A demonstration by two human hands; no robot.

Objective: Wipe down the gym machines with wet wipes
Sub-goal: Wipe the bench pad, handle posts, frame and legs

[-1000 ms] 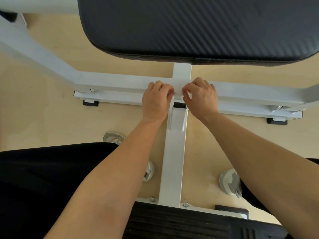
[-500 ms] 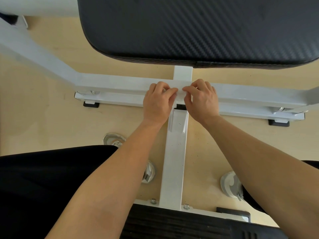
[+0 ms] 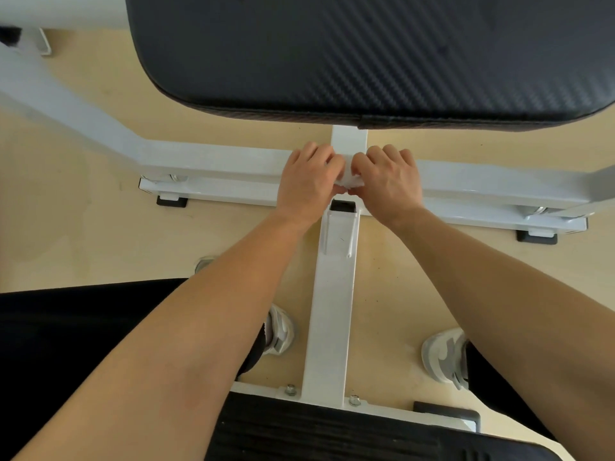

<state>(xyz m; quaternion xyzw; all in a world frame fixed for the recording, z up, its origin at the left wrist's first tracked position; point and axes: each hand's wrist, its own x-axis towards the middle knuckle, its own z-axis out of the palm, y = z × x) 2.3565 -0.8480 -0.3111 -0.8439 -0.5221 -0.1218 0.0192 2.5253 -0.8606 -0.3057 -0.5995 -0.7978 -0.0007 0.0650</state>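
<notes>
Head view, looking down between my forearms at a white-framed gym machine.

- Left hand (image 3: 309, 184) and right hand (image 3: 387, 183): knuckles up, fingers curled, close together. Both pinch a small bunched wet wipe (image 3: 347, 179) between them.
- The wipe sits on the white crossbar (image 3: 216, 161), right at the joint where the short upright post (image 3: 349, 138) rises to the black seat pad (image 3: 366, 54).
- Centre beam (image 3: 332, 311) runs from that joint back toward me to the ribbed black footplate (image 3: 332, 430). One grey shoe (image 3: 444, 359) is planted on the wooden floor (image 3: 66, 211) to its right.

Progress, my judgement: only the crossbar joint is being worked. No damp streaks show on the pad, beam or footplate, so I cannot tell whether any is done. I would count them, the outer runs of the crossbar and any other machines as left. Early to middle of this machine.
</notes>
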